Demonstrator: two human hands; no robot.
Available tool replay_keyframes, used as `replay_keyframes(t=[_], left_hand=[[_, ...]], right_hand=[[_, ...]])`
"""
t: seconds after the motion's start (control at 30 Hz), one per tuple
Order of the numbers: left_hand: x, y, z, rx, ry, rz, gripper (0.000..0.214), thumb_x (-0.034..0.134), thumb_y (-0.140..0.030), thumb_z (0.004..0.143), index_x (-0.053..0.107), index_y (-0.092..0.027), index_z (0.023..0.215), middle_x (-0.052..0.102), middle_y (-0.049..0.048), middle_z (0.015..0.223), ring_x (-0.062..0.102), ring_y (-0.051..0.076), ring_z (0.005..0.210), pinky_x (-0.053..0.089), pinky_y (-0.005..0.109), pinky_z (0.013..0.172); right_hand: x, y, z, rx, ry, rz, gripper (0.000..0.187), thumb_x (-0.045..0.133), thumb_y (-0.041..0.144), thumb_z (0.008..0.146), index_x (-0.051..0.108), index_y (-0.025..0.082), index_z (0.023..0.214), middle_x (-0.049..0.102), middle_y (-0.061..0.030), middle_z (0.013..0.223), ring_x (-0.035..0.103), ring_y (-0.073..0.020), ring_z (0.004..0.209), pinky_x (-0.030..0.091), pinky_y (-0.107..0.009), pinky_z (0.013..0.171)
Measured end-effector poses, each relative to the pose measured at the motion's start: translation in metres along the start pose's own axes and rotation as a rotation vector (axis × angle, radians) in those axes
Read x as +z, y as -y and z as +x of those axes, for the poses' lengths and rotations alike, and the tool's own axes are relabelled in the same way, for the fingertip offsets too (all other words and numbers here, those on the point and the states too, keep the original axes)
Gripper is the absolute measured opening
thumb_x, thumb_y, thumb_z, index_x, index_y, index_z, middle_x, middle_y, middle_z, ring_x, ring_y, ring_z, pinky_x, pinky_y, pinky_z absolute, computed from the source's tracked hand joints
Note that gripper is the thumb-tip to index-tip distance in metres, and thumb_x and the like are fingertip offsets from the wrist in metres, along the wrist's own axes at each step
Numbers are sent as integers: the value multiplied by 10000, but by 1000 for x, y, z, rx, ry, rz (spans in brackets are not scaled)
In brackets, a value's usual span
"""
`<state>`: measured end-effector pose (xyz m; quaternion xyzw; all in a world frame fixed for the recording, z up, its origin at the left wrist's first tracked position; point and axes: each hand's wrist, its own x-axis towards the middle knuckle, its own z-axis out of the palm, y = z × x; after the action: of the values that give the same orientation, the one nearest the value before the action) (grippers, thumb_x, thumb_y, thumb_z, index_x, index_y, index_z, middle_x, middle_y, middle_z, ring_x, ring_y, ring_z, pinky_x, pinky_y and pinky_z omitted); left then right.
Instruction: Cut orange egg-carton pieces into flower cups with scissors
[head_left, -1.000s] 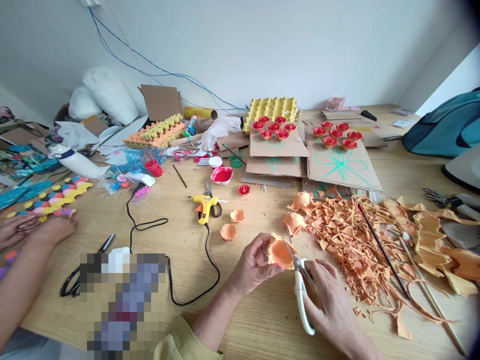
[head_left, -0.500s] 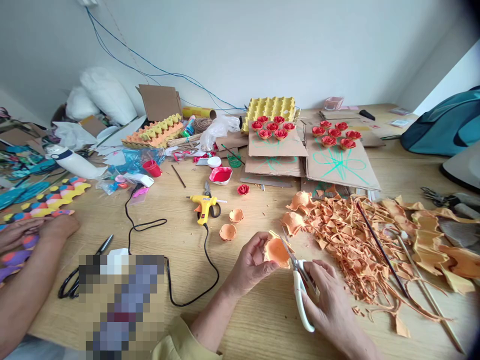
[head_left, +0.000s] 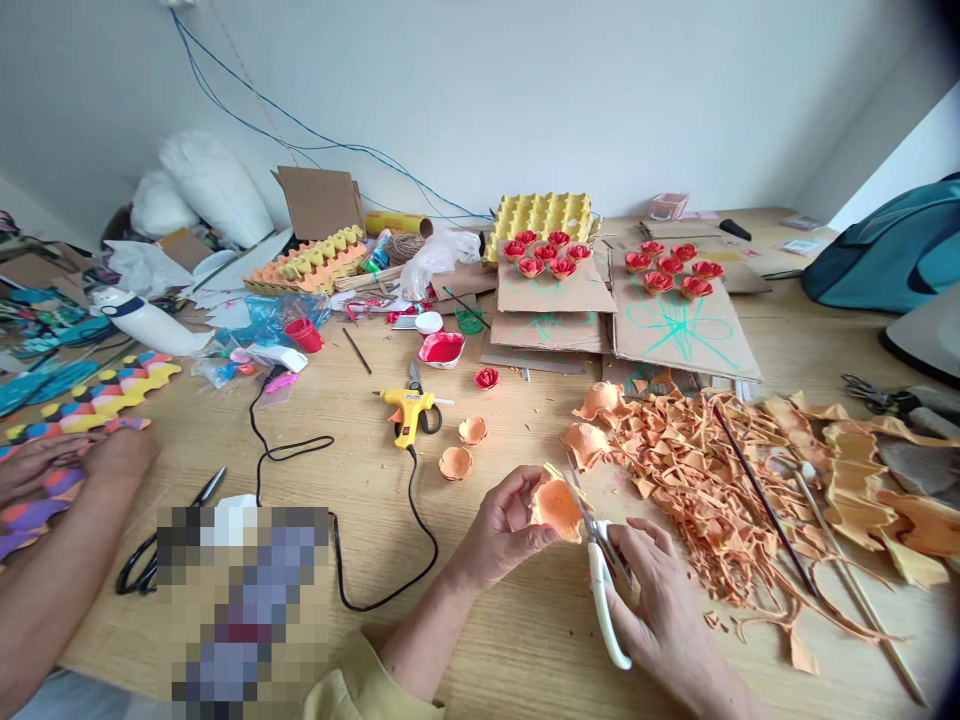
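My left hand pinches an orange egg-carton cup just above the wooden table. My right hand grips white-handled scissors, whose blades reach the cup's right edge. Two trimmed orange cups lie on the table a little beyond my left hand. A big heap of orange carton scraps spreads to the right of both hands.
A yellow glue gun with a black cord lies mid-table. Red paper roses sit on cardboard sheets at the back. Another person's hands rest on colourful pieces at the left. Black scissors, wooden sticks and a blue bag lie around.
The scissors have worked slightly along the cup's edge. The other person's hands at the left have shifted a little over the colourful pieces.
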<state>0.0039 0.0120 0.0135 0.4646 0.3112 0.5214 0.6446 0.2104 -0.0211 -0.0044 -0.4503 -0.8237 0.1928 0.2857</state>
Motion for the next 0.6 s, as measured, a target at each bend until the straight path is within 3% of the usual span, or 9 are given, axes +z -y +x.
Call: replay_keyframes(t=[0.2, 0.33, 0.6], left_hand=[[-1, 1, 0, 26, 7, -18, 423, 814, -342, 734, 620, -187, 1077, 589, 52, 991, 527, 186, 961, 419, 279, 877], [-3, 3, 0, 11, 78, -67, 416, 825, -313, 726, 608, -171, 1052, 579, 41, 953, 524, 157, 890, 416, 252, 819], [-4, 6, 1, 15, 63, -83, 434, 814, -287, 740, 624, -187, 1117, 582, 50, 1017, 523, 169, 961, 408, 260, 870]], right_hand=[[0, -2, 0, -15, -7, -22, 101, 505, 306, 934, 434, 239, 912, 595, 11, 809, 599, -188, 716, 399, -483, 936], [0, -1, 1, -35, -21, -32, 118, 482, 313, 938, 448, 232, 1016, 632, -23, 896, 633, -219, 814, 382, -489, 950], [0, -2, -1, -54, -3, -14, 72, 484, 300, 954, 449, 240, 971, 601, 15, 796, 619, -193, 725, 369, -475, 958]])
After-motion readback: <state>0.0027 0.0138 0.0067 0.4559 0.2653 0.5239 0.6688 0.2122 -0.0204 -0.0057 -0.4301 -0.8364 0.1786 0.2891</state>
